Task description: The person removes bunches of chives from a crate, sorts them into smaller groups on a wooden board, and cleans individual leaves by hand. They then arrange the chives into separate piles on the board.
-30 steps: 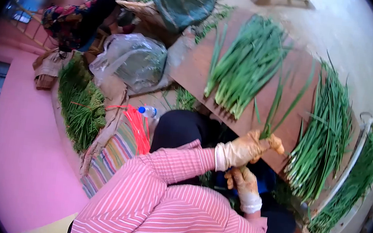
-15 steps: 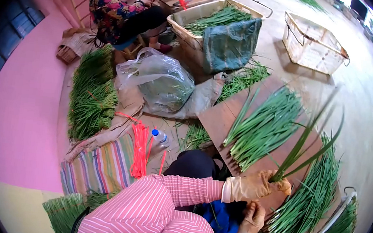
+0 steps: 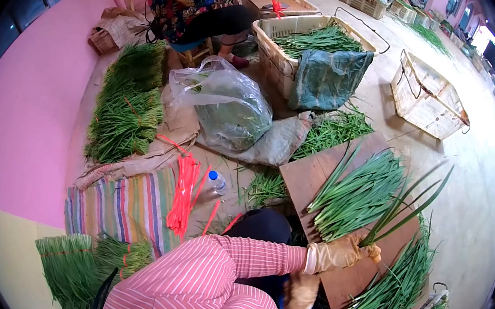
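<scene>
My left hand (image 3: 340, 255), in a tan glove, is closed around a few long garlic chives (image 3: 401, 216) that stick up to the right. Beneath it, my gloved right hand (image 3: 301, 293) is low by my lap; motion smears its fingers. A pile of garlic chives (image 3: 361, 193) lies on the brown board (image 3: 345, 282) beyond my left hand. Along the board's near right side lies another heap of garlic chives (image 3: 387, 290).
A water bottle (image 3: 217, 183) and red ties (image 3: 183, 193) lie left of my knee. Tied bundles (image 3: 64, 259) rest by a striped sheet (image 3: 124, 205). Beyond are a clear plastic bag (image 3: 228, 110), a filled crate (image 3: 276, 55), another crate (image 3: 428, 98) and a seated person (image 3: 181, 12).
My right hand has moved down and left, away from my left hand, which still grips the chives. The camera view has shifted, showing more of the far room.
</scene>
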The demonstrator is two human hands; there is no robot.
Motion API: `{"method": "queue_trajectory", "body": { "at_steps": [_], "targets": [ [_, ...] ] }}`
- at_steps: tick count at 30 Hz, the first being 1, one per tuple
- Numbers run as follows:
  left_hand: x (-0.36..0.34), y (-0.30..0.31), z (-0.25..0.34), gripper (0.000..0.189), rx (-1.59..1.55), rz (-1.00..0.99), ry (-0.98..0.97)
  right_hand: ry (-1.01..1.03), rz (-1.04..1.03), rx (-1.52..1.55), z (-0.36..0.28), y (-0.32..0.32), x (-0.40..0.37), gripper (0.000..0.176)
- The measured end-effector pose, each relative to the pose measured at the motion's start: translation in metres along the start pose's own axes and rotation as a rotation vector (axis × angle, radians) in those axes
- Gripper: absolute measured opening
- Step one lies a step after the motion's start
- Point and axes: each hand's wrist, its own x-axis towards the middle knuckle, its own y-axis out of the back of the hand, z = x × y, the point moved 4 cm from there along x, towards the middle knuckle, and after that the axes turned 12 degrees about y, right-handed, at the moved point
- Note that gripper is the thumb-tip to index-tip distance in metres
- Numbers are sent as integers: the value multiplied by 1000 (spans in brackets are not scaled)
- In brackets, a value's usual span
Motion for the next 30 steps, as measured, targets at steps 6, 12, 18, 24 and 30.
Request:
{"method": "queue_trajectory", "body": {
  "at_steps": [6,12,18,24,30],
  "targets": [
    [14,-3,-30,26,85,-39,-152,-367,589,226,-18,18,-55,20],
    [8,-25,-72,39,74,73,250,-650,792,634,-6,62,-35,60],
    [24,-24,-164,46,-57,394,273,-932,588,355,18,18,-46,56],
    [-13,-19,-101,53,546,201,540,-796,474,261,22,6,-65,27],
    [-26,-22,-99,42,347,-32,802,-960,561,484,10,29,-68,27]
  ]
}}
